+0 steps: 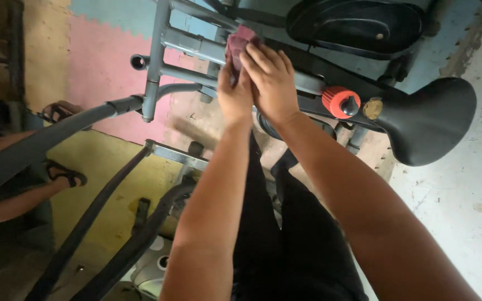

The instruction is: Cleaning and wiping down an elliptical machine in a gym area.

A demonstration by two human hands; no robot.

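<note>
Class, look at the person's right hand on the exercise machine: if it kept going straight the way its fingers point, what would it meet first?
The right hand points up-left onto the dark red cloth, which it already touches; directly behind that lies the grey frame bar. Depth is hard to judge.

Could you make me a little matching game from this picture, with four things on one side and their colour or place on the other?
Things:
1. cloth
2. knob
3. saddle
4. floor mat

Descriptions:
A. black, at the right edge of the frame
B. pink, under the machine's grey tubes
C. dark red, pressed to a grey bar by both hands
D. bright red-orange with a black tip, beside the saddle

Pairs: 1-C, 2-D, 3-A, 4-B

The left hand and right hand meet on the cloth.
</note>
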